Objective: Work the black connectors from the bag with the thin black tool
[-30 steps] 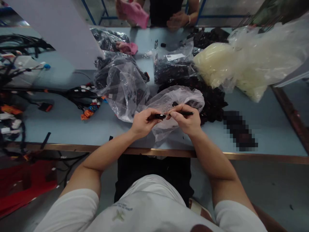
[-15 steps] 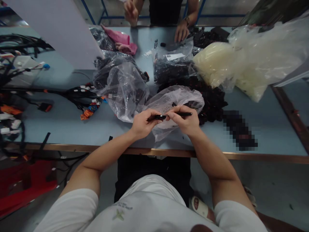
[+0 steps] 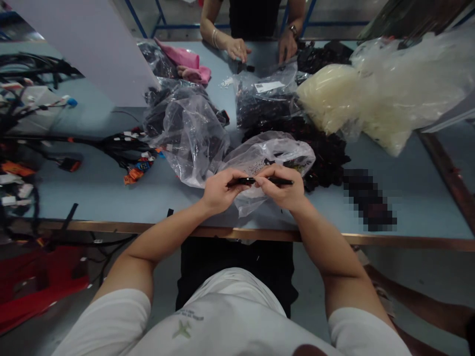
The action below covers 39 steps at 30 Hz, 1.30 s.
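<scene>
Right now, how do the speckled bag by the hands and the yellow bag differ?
The speckled bag sits partly behind the left hand and right hand; the yellow bag lies apart, farther right. The speckled bag looks whitish; the yellow bag looks pale yellow and bulging. Both look plastic.

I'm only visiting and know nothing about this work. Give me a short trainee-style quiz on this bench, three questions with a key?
1. True or false: the camera wearer's left hand is empty.

2. What lies just beyond the wearer's hands?
A: a clear plastic bag
B: a red tray
C: a coil of rope

3. Fill in: the orange connectors are on the picture's ___ side.

Key:
1. False; it grips a small black part.
2. A.
3. Left.
</scene>
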{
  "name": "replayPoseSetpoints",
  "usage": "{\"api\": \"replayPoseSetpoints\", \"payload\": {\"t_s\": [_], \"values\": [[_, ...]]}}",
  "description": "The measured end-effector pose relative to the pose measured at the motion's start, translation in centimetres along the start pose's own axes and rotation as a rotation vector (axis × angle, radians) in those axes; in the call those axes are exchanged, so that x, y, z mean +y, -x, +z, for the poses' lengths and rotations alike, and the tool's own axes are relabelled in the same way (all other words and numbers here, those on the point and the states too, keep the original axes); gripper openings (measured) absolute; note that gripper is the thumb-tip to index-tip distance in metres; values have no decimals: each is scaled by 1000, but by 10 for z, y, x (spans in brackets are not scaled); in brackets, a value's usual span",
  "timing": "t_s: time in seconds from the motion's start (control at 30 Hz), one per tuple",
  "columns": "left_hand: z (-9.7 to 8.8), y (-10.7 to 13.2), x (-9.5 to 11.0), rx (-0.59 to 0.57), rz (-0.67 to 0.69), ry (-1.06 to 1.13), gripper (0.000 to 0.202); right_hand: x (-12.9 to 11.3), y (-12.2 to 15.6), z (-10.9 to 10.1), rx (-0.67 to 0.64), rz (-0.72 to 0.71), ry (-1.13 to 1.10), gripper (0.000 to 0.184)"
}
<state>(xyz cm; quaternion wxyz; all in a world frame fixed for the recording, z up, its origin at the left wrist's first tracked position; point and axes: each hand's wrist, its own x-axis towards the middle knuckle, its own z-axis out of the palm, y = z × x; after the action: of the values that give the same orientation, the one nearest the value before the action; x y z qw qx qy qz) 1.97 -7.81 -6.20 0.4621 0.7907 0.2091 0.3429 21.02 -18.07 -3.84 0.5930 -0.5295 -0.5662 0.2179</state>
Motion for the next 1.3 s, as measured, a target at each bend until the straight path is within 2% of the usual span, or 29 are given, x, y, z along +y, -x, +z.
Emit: {"api": "replayPoseSetpoints", "payload": {"t_s": [0.2, 0.4, 0.87, 1.1, 1.3], "values": [[-2, -1, -1, -9, 11, 24, 20, -2, 1, -3, 50, 53, -58, 18], [0, 0, -3, -10, 4, 72, 19, 0, 3, -2, 15, 56, -107, 15], [0, -1, 1, -11, 21, 23, 22, -6, 3, -1, 22, 100, -46, 15], [0, -1, 1, -12, 27, -52, 21, -8, 2, 0, 11, 73, 1, 15], [-1, -1, 0, 1, 118, -176, 19, -9, 2, 1, -2, 60, 44, 16]]}}
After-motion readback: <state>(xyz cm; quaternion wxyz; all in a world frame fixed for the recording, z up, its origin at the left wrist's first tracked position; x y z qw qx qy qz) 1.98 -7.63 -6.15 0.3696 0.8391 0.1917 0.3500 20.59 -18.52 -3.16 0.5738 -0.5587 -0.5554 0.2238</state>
